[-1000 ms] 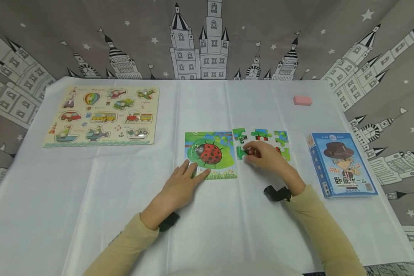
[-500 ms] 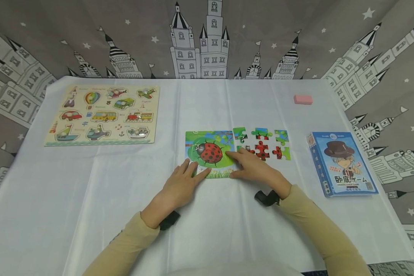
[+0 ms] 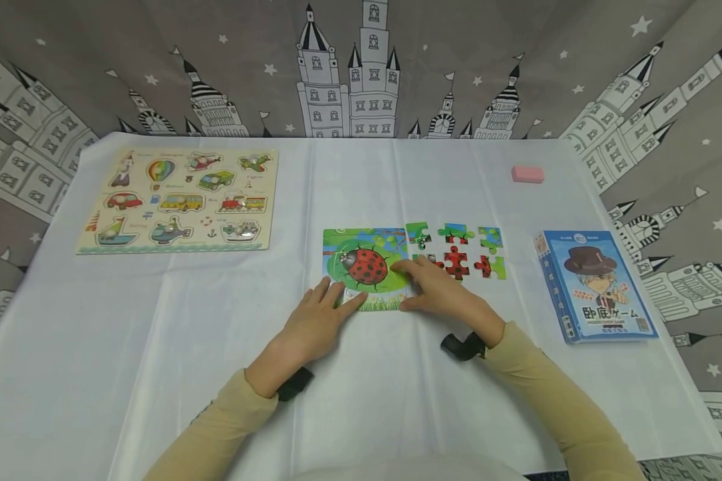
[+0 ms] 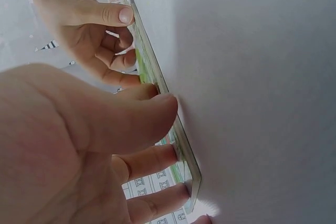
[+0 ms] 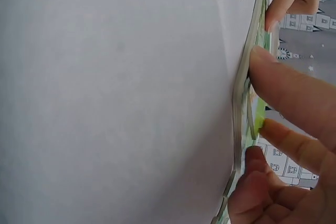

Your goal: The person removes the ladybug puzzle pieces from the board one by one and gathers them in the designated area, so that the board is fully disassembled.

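Observation:
A ladybug jigsaw board [image 3: 367,257] lies at the table's middle, with a row of grass along its near edge. My left hand [image 3: 309,324] rests on its lower left part, fingertips on top and the thumb by the near edge. At the lower right corner my right hand [image 3: 442,290] has thumb and fingers about a green puzzle piece [image 5: 251,111]. In the right wrist view that piece's edge stands slightly raised from the board; the hand covers much of it. Several loose puzzle pieces [image 3: 456,262] lie in two rows just right of the board.
A wooden vehicle puzzle board [image 3: 180,200] lies at the back left of the white-covered table. Toward the back right is a pink block [image 3: 527,174]. A blue game box [image 3: 598,287] lies to the right. Grey castle-print cloth [image 3: 433,60] stands behind.
My right hand has let go of a dark-and-green piece among the loose ones and moved left to the board's lower right corner. The left hand has stayed on the board.

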`<control>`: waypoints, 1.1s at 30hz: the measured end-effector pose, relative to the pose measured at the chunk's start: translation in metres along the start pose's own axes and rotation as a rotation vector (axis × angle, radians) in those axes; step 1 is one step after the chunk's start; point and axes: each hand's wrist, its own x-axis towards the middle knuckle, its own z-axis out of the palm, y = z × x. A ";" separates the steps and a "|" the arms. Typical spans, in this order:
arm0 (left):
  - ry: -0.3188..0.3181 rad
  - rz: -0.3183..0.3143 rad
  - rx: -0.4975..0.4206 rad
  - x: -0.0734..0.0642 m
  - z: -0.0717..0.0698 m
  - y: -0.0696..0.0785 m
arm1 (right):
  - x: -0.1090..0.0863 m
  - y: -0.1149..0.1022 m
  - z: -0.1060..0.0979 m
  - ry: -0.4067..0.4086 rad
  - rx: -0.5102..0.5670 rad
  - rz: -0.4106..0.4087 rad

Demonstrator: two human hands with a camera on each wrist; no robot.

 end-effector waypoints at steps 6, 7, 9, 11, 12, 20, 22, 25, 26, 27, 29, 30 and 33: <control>-0.005 -0.001 -0.001 0.002 0.000 0.002 | -0.002 0.002 0.001 0.031 0.020 -0.053; -0.006 0.000 -0.003 0.002 0.000 0.002 | -0.002 0.002 0.001 0.033 0.026 -0.061; -0.008 0.001 -0.007 0.003 0.000 0.003 | -0.003 0.003 0.001 0.039 0.037 -0.071; -0.008 0.003 -0.011 0.004 0.000 0.003 | -0.003 0.004 0.001 0.047 0.052 -0.070; -0.010 0.002 -0.013 0.004 0.000 0.003 | -0.004 0.005 0.001 0.047 0.075 -0.069; -0.016 -0.006 -0.025 0.002 0.000 0.002 | -0.033 0.032 -0.022 0.048 0.234 -0.008; -0.010 -0.005 -0.033 0.002 -0.001 0.001 | -0.049 0.045 -0.030 0.050 0.256 0.023; -0.009 -0.003 -0.035 0.002 -0.001 0.001 | -0.072 0.066 -0.038 0.063 0.271 0.071; -0.012 -0.004 -0.034 0.002 -0.001 0.001 | -0.079 0.072 -0.039 0.065 0.272 0.094; -0.013 -0.004 -0.034 0.002 -0.001 0.001 | -0.085 0.077 -0.040 0.067 0.263 0.117; -0.012 -0.004 -0.033 0.002 -0.001 0.001 | -0.095 0.087 -0.041 0.067 0.251 0.159; -0.013 -0.005 -0.036 0.002 -0.001 0.001 | -0.099 0.090 -0.041 0.064 0.241 0.182; -0.011 -0.010 -0.043 0.002 -0.001 0.002 | -0.106 0.096 -0.041 0.055 0.216 0.235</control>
